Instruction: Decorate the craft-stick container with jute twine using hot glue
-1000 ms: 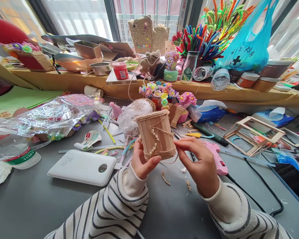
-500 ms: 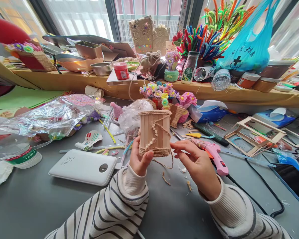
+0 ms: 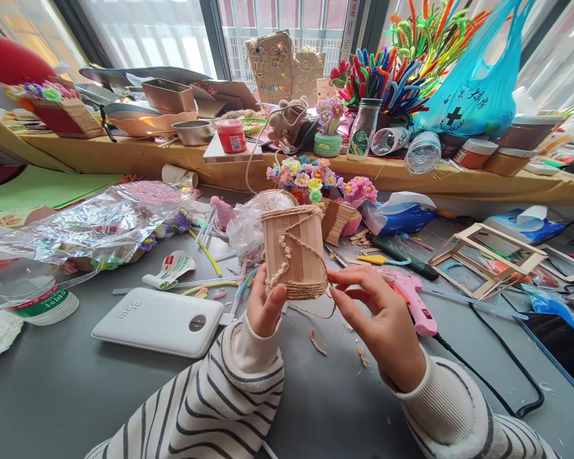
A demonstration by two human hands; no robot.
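My left hand (image 3: 263,303) grips a small craft-stick pot (image 3: 310,245) by its lower left side, thumb across the front. Twine bands wrap the pot's top and bottom edges, and a row of small pale knots or beads runs down its front. A strand of jute twine (image 3: 308,243) slants over the sticks to the lower right edge. There my right hand (image 3: 382,319) has its thumb and index fingertips close together on the twine, right beside the pot. A loose loop of twine hangs below, partly behind the pot.
A pink glue gun (image 3: 418,306) lies right of my right hand, its black cable (image 3: 488,376) trailing forward. A white power bank (image 3: 157,322) lies on the left. Behind are plastic wrap (image 3: 95,223), tissue packs (image 3: 402,213) and a wooden stick frame (image 3: 483,261). Twine scraps (image 3: 317,343) lie in front.
The pot has shifted slightly left and turned and tilted in my left hand. My right hand's fingertips have moved slightly and stay at its lower right edge.
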